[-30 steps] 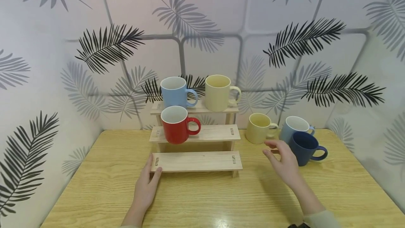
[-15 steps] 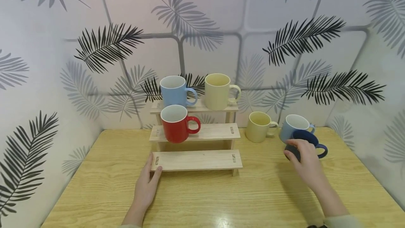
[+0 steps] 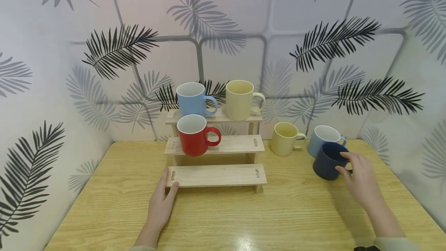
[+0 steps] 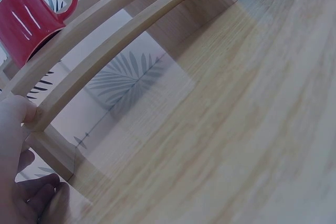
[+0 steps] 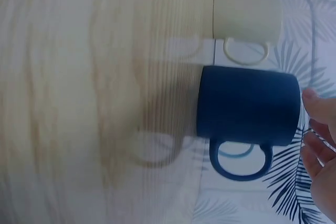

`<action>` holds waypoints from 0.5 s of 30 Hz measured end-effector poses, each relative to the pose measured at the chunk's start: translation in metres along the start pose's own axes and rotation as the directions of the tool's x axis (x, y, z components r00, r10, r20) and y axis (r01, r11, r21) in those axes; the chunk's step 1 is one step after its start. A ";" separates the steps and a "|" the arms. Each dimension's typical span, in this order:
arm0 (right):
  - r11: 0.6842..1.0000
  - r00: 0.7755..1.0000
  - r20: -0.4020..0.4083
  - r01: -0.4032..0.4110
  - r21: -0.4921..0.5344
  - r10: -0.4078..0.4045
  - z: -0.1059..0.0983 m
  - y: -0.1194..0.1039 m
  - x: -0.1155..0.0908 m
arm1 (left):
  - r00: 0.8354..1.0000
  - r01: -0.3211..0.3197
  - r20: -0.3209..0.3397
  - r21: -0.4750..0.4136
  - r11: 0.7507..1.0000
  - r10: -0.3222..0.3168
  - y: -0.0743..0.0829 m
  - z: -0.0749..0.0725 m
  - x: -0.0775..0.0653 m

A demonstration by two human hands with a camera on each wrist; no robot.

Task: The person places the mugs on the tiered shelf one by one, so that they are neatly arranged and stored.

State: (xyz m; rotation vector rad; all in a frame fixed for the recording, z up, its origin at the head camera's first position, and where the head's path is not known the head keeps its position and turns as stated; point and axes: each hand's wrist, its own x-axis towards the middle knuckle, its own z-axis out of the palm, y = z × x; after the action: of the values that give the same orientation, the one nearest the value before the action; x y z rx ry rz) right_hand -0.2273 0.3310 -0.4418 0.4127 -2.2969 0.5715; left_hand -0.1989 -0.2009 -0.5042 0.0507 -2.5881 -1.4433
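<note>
My left hand [image 3: 161, 206] grips the left end of the lowest step of a wooden stepped rack [image 3: 217, 175], thumb at its front corner. In the left wrist view that thumb lies on the step's end, fingers curled below. At the right, my right hand [image 3: 364, 179] hovers over the handle side of a navy mug [image 3: 325, 165], upright on the table. The right wrist view shows the fingertips [image 5: 311, 100] just off the mug's rim. In the head view the hand hides most of the handle. A red mug [image 3: 192, 140] stands on the middle step.
A light blue mug [image 3: 191, 102] and a pale yellow mug [image 3: 238, 102] stand on the top step. Right of the rack are a smaller yellow mug [image 3: 283, 142] and another light blue mug [image 3: 318, 140], the latter close behind the navy one. A patterned wall backs the table [image 3: 223, 220].
From in front of the small yellow mug, my right hand has moved right, past the navy mug's front to its handle side. The navy mug has shifted slightly left. My left hand stays put.
</note>
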 end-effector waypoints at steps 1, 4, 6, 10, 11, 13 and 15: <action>1.000 1.000 -0.001 -0.010 -0.002 0.010 -0.002 0.003 0.000 | 1.000 -0.001 0.000 0.000 1.000 0.001 0.000 0.000 0.000; 0.999 0.999 0.008 -0.052 -0.003 0.052 -0.007 0.011 0.000 | 1.000 -0.006 0.001 0.002 1.000 0.006 0.001 0.000 0.001; 0.998 0.997 0.014 -0.070 0.001 0.070 -0.010 0.017 -0.001 | 1.000 -0.006 0.003 0.003 1.000 0.006 0.002 0.000 0.001; 0.993 0.992 0.057 -0.115 0.004 0.115 -0.015 0.028 -0.001 | 1.000 -0.011 0.003 -0.001 1.000 0.011 0.003 -0.001 0.001; 0.991 0.989 0.075 -0.132 0.003 0.131 -0.016 0.031 -0.001 | 1.000 -0.011 0.002 -0.001 1.000 0.011 0.003 -0.001 0.001; 0.984 0.978 0.113 -0.176 -0.001 0.175 -0.018 0.036 -0.001 | 1.000 -0.010 0.001 -0.005 1.000 0.010 0.002 -0.001 0.001; 0.977 0.968 0.137 -0.213 0.000 0.211 -0.019 0.040 -0.002 | 1.000 -0.003 0.002 -0.008 1.000 0.003 0.001 0.000 0.000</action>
State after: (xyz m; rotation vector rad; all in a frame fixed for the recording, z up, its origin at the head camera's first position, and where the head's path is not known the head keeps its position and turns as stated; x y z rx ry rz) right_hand -0.2326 0.3744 -0.4428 0.2186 -2.4885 0.6842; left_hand -0.1990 -0.2007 -0.5030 0.0437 -2.5828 -1.4531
